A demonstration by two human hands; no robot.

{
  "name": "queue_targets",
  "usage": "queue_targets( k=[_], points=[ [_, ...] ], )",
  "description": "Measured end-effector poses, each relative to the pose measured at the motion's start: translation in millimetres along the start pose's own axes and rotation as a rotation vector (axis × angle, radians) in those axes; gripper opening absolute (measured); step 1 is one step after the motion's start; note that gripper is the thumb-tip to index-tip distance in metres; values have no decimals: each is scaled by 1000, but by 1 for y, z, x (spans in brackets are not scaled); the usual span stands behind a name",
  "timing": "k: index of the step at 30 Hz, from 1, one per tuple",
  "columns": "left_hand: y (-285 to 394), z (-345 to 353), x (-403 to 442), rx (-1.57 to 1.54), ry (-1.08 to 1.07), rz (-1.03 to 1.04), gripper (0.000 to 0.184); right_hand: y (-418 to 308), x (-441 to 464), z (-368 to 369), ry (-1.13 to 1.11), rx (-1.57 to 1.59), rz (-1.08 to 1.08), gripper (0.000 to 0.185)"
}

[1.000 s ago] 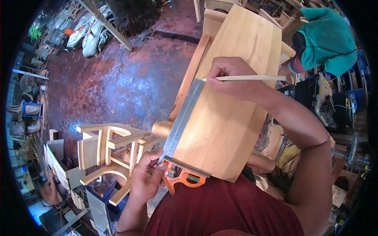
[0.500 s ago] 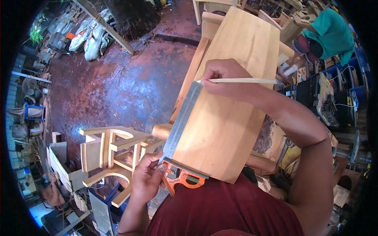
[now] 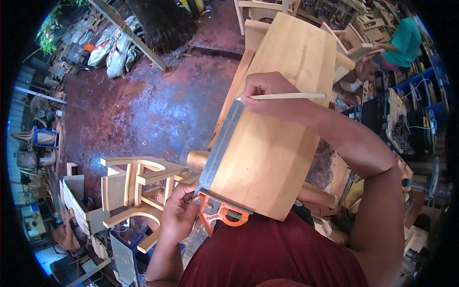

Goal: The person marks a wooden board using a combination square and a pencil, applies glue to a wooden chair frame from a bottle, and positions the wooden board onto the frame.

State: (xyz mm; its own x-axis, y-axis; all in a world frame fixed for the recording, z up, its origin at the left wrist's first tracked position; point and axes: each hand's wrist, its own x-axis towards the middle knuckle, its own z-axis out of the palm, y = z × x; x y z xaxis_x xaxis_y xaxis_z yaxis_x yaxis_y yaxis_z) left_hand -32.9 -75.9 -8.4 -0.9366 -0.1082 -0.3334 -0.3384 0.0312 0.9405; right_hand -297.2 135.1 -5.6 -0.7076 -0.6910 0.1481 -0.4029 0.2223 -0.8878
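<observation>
A pale wooden board [image 3: 272, 153] lies lengthwise before me, its near end against my dark red shirt. Along its left edge runs the metal blade [image 3: 221, 146] of a combination square, whose orange head [image 3: 233, 216] rests at the near end. My left hand [image 3: 180, 210] is closed on the square where blade and head meet. Pinched in the fingers of my right hand [image 3: 263, 93] is a thin light wooden pencil [image 3: 291, 96], its tip at the far end of the blade. The exact contact of the tip is too small to tell.
Unfinished wooden chair frames [image 3: 138, 191] stand at the left. Beneath the board are wooden supports [image 3: 315, 195]. A person in a green shirt [image 3: 405, 44] sits at the upper right near black cases [image 3: 375, 117]. Another person [image 3: 64, 234] is at the lower left.
The pencil tip and my right hand have shifted slightly left, and the pencil slants a little differently. The person in green appears farther toward the upper right. My left hand still holds the square.
</observation>
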Motion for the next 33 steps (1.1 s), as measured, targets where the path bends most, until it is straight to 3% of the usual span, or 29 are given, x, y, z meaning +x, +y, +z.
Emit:
queue_targets(
  k=[2, 5, 7, 11, 13, 15, 17, 19, 24, 27, 29, 30, 31, 33],
  points=[
    [0, -2, -1, 22, 11, 54, 28, 0, -2, -2, 4, -47, -18, 14],
    [1, -5, -2, 37, -14, -36, 29, -1, -6, -3, -22, -20, 74, 14],
    [-1, -7, -1, 37, -40, -35, 31, -2, -3, 0, 3, 40, -34, 13],
    [-1, -7, 1, 52, -48, -26, 33, 2, -24, -18, 53, -77, -44, 9],
    [-9, -9, 3, 17, -77, 110, 34, -8, -56, -35, 324, 198, -10, 13],
    [-17, -20, 2, -14, -54, 84, 36, -16, -90, -47, 539, 182, 44, 20],
    [-30, -45, 4, -65, 65, 275, 35, -4, -127, -55, 649, 272, 218, 25],
    [-18, -57, 5, -172, 212, 314, 28, 15, -161, -56, 677, 272, 197, 26],
    [-41, -89, 25, -469, 291, 253, 30, 8, -197, -26, 800, 211, 191, 27],
    [-45, -87, 40, -475, 254, 333, 33, -19, -198, 1, 867, 125, 98, 21],
    [-37, -89, 46, -416, 135, 410, 48, -31, -201, 10, 775, -49, 49, 19],
    [-27, -88, 48, -368, 69, 438, 52, -47, -193, 24, 801, 220, -29, 17],
    [-15, -85, 48, -326, -8, 469, 57, -51, -191, 30, 768, 100, -56, 22],
    [9, -72, 51, -176, -63, 562, 57, -64, -181, 47, 631, 560, -185, 24]
  ],
)
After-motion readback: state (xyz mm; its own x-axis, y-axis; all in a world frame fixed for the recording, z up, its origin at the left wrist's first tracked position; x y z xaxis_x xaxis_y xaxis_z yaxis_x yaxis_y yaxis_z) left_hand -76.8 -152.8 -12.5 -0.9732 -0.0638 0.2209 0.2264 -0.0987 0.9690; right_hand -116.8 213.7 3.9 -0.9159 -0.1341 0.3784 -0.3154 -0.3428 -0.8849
